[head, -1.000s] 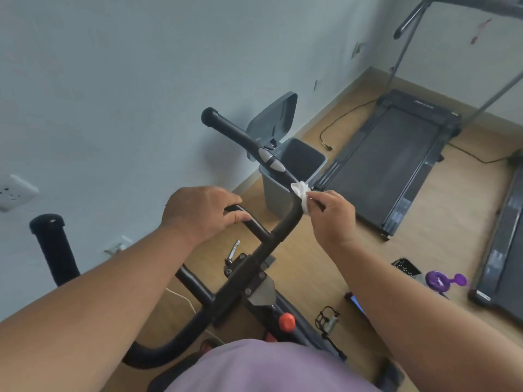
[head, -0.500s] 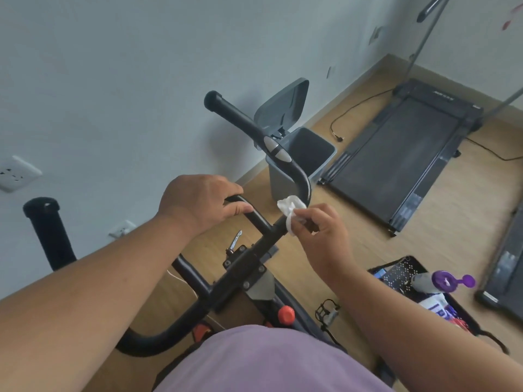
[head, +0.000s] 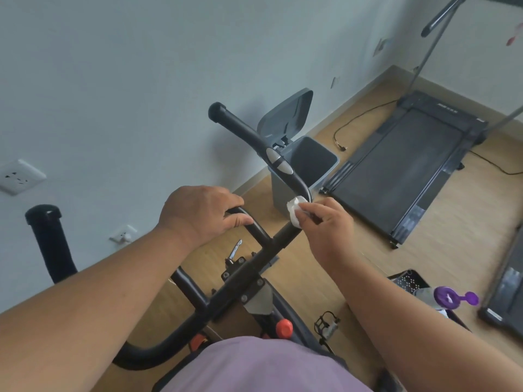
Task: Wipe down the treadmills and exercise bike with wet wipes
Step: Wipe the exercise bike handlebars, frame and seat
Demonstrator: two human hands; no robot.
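R hand (head: 325, 224) pinches wipe (head: 294, 211) on bike handlebar (head: 285, 168) bend | bar axis runs up-left, away | L hand (head: 198, 213) grips inner bar, R nearer

right hand (head: 325, 224) slid wipe (head: 294, 211) back up the handlebar (head: 283, 165) bend

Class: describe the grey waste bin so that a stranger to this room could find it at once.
Start at the pale wall and follow its skirting to the nearer treadmill. The grey waste bin stands between that treadmill and the wall, behind the bike handlebar. It alone has a lid flipped upright.
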